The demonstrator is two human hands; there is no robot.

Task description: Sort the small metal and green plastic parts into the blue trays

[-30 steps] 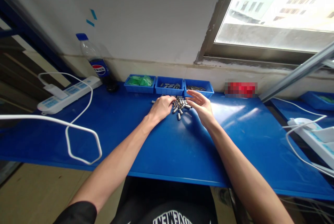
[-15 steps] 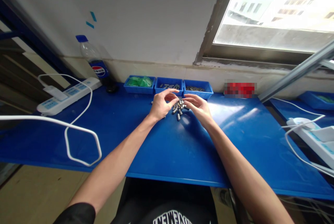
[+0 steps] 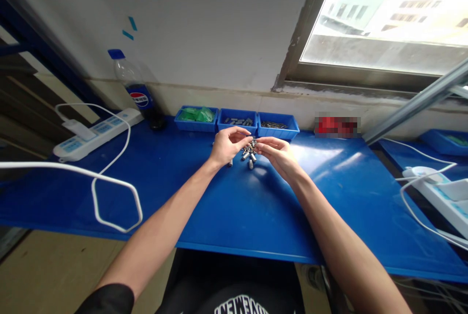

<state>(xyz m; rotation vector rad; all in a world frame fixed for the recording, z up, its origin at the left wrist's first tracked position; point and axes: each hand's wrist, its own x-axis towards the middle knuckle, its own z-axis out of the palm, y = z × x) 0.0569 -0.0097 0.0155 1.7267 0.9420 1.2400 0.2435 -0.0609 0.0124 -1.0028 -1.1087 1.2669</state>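
Close together over a small pile of metal parts (image 3: pixel 250 152) are both of my hands. My left hand (image 3: pixel 228 146) is at the pile's left, thumb and fingers brought together around something I cannot make out. From the right, my right hand (image 3: pixel 277 152) pinches with its fingertips, and what it holds is too small to tell. The pile has short grey cylinders and thin pins, partly hidden by my fingers. Behind stand three blue bins: one with green bags (image 3: pixel 197 114), one with grey pieces (image 3: pixel 238 121), one with dark pins (image 3: pixel 274 125).
A cola bottle (image 3: pixel 141 97) and a white power strip (image 3: pixel 97 133) stand at the back left of the blue table (image 3: pixel 234 216). A white cable (image 3: pixel 94 197) loops in front. At right are a blurred red object (image 3: pixel 336 126), a metal bar (image 3: pixel 413 102) and another power strip (image 3: pixel 442 194).
My right hand's fingertips have moved slightly left and drawn closer together, nearer to my left hand. My left hand is almost unmoved.
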